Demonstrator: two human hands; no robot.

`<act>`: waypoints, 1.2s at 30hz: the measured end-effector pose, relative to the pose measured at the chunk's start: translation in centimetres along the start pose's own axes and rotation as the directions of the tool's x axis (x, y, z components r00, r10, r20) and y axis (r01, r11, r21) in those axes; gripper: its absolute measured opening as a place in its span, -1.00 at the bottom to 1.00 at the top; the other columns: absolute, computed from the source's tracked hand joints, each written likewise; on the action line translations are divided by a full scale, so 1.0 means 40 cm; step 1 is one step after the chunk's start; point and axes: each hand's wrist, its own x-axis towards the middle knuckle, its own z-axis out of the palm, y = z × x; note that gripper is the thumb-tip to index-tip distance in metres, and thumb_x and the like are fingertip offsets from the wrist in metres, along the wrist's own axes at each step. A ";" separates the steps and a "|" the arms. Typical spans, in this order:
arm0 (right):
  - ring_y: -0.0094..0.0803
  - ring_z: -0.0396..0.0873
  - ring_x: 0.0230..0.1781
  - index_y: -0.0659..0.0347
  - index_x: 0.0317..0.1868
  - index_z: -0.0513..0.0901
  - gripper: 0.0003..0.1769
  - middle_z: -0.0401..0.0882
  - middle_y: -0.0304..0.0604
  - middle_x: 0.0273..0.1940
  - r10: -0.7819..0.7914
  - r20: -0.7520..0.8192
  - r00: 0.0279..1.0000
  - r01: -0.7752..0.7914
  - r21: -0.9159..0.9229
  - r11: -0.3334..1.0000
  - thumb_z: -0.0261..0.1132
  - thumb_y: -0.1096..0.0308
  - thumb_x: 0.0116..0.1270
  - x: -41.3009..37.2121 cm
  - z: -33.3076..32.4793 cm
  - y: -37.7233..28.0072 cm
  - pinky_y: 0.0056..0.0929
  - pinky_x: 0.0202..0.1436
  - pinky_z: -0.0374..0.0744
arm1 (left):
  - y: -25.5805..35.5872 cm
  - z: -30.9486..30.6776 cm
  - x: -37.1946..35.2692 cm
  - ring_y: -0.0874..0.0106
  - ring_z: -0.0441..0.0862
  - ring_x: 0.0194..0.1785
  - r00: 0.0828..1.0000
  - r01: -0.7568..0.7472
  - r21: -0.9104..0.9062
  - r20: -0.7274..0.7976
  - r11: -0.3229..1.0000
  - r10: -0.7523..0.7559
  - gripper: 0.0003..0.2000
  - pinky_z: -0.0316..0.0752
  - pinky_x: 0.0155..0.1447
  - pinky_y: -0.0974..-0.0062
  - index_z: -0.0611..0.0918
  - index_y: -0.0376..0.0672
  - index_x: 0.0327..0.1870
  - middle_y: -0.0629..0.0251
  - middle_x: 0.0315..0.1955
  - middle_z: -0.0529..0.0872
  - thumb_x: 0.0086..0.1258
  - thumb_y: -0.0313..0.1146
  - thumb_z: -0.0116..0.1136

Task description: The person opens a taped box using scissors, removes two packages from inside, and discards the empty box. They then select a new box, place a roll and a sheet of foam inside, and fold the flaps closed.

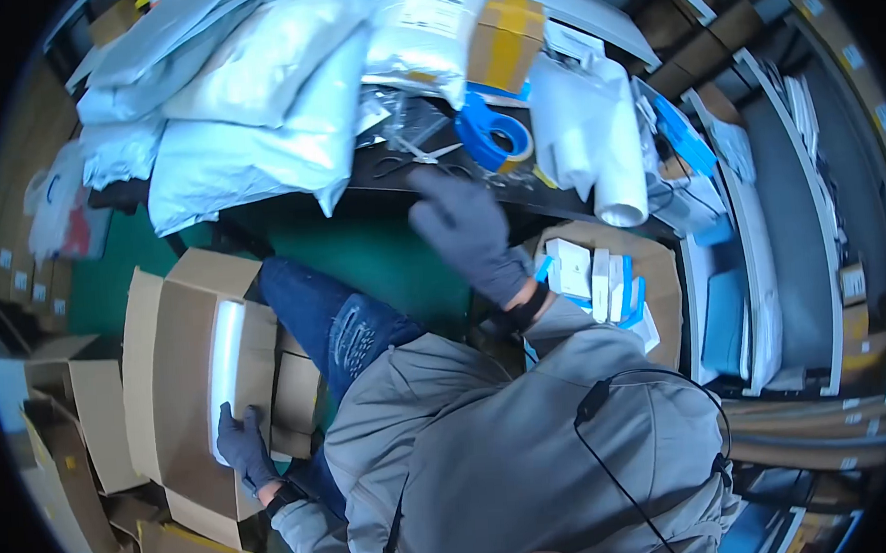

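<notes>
Lengthwise away from body, white packet (228, 363); left hand (246, 448) grips end.

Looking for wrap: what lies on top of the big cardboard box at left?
A white roll lies along the box, with the left hand closed on its near end. What the roll and hand cover, and the box's inside, cannot be seen.

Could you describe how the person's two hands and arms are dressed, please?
Both the left hand and the right hand wear dark grey gloves that cover the fingers fully. Each wrist carries a black band. The sleeves belong to a light grey jacket, and a thin black cable runs across it.
</notes>
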 end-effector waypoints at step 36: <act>0.10 0.73 0.10 0.64 0.24 0.63 -0.13 0.75 0.36 0.13 0.425 -0.450 0.786 -0.514 -0.091 0.853 0.52 -0.14 0.37 0.227 -0.295 -0.075 -0.09 0.30 0.64 | 0.063 0.049 -0.002 0.08 0.80 -0.21 0.961 -0.087 0.062 -0.258 0.994 0.100 -0.64 0.62 -0.03 0.01 0.82 -0.04 0.05 0.13 -0.26 0.87 0.35 -0.06 0.30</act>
